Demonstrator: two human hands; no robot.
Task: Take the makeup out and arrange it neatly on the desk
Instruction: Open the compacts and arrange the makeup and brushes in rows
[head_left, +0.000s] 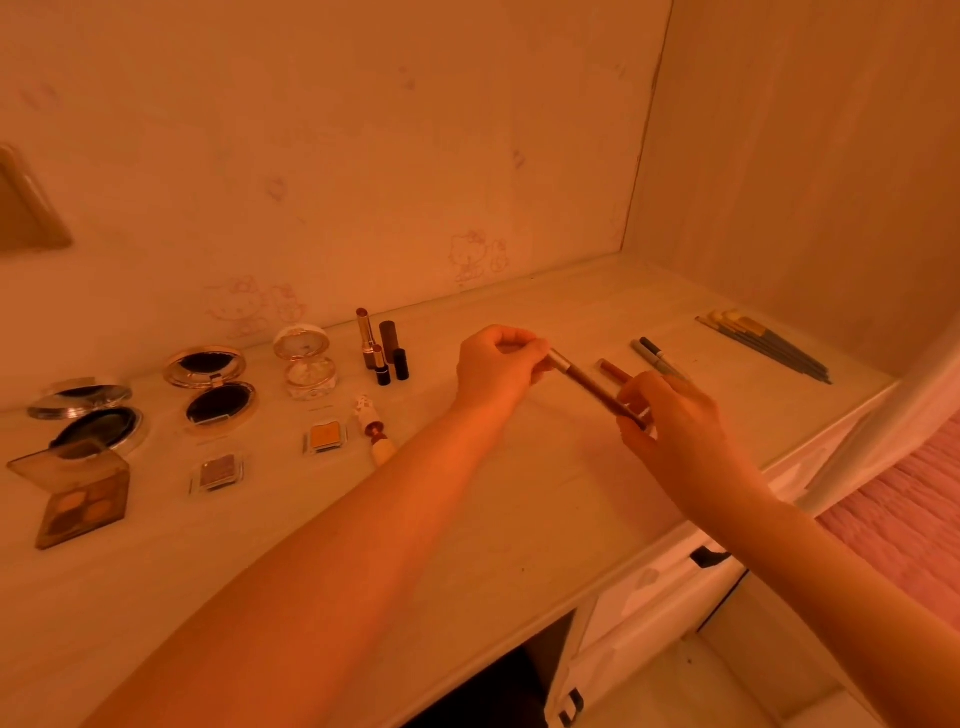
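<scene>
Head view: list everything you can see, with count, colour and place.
round compacts: three, open, silver, gold, pale; back left
eyeshadow palette: one, brown; front left
square pans: two, clear-cased; left of centre
upright lipsticks: about four pieces, dark and gold; back centre
lying lipstick: one, pale; beside pans
held pencil: one, brown, silver end; centre
loose pencil: one, brown; just behind it
pens: two, grey; right of centre
brushes: several, grey handles; far right
desk: one, pale
left hand: pinches pencil's silver end
right hand: grips its other end
</scene>
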